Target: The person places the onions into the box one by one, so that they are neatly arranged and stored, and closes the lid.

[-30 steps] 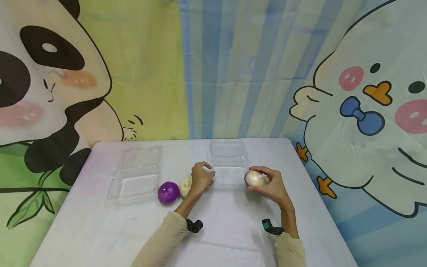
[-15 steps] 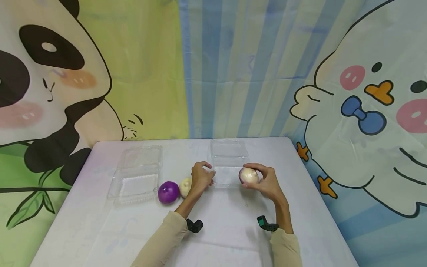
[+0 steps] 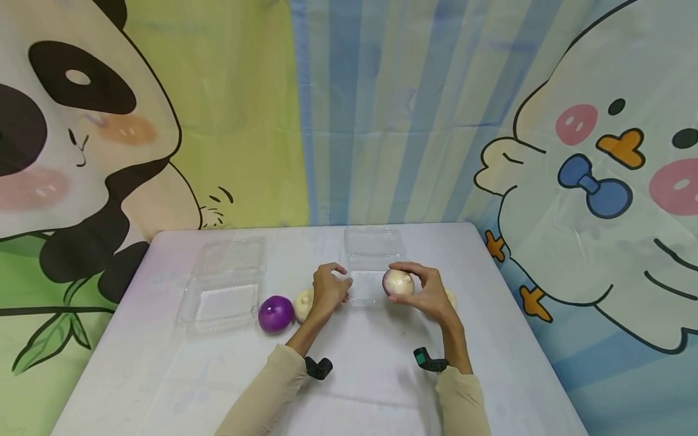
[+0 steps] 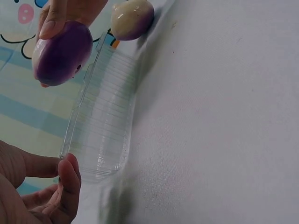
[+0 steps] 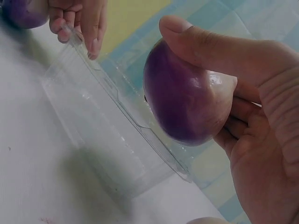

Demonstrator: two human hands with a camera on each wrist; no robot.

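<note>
A purple-and-cream onion-like piece (image 3: 398,283) is gripped between the thumb and fingers of the right hand (image 3: 431,293), held over the right clear container (image 3: 368,284). In the right wrist view that piece (image 5: 187,93) hangs above the container's rim (image 5: 140,126). The left hand (image 3: 329,289) pinches the container's left edge; in the left wrist view its thumb and fingers (image 4: 69,182) meet at the rim. The container's lid (image 3: 373,242) lies folded back behind it.
Another clear container (image 3: 223,300) lies with its lid back at the left. A purple ball-shaped piece (image 3: 275,314) and a cream one (image 3: 303,305) sit beside the left forearm. Another cream piece (image 3: 451,299) shows partly behind the right hand.
The right hand has moved left with its piece, from beside the container's right edge to over it. A cream piece behind that hand has come into view. The left hand has stayed put.
</note>
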